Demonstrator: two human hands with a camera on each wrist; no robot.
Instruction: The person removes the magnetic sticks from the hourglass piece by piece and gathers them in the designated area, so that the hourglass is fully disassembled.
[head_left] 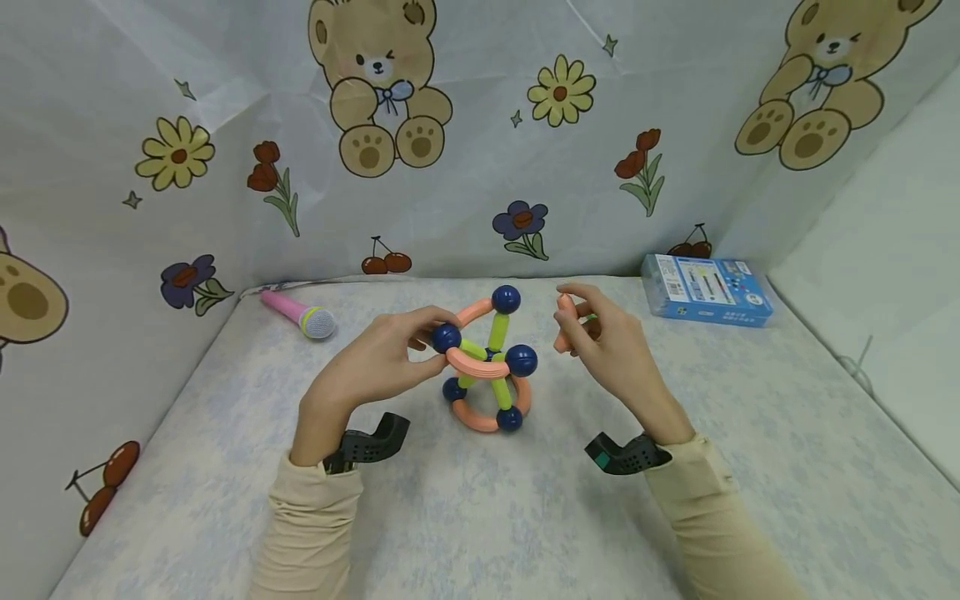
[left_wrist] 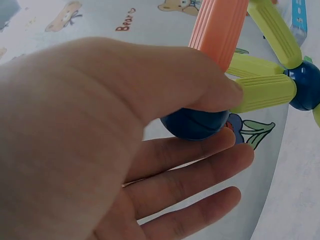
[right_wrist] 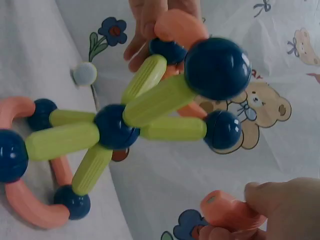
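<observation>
- Two bare hands work at a table (head_left: 465,517), one either side of a ball-and-rod frame (head_left: 480,366) that stands midway between them.
- From the frame's middle ball (right_wrist: 117,126), green rods (right_wrist: 172,128) spread to upper and lower navy balls.
- Three upper balls show: the gripped ball (head_left: 447,337) toward ten o'clock, a far ball (head_left: 506,299) between twelve and one, a near ball (head_left: 521,360) at three.
- One curved orange rod (head_left: 477,364) links the ten and three o'clock balls; below, more curved orange pieces (head_left: 475,417) join the lower balls.
- At nine o'clock, the left hand (head_left: 371,354) pinches the gripped ball between thumb and forefinger — the other fingers stretch out loosely.
- At three o'clock, the right hand (head_left: 611,342) pinches a loose orange rod (head_left: 566,322), fingers bent round it — near the frame, not touching.
- Between nine and ten lies a pink microphone (head_left: 300,315); between two and three, a blue box (head_left: 705,290).
</observation>
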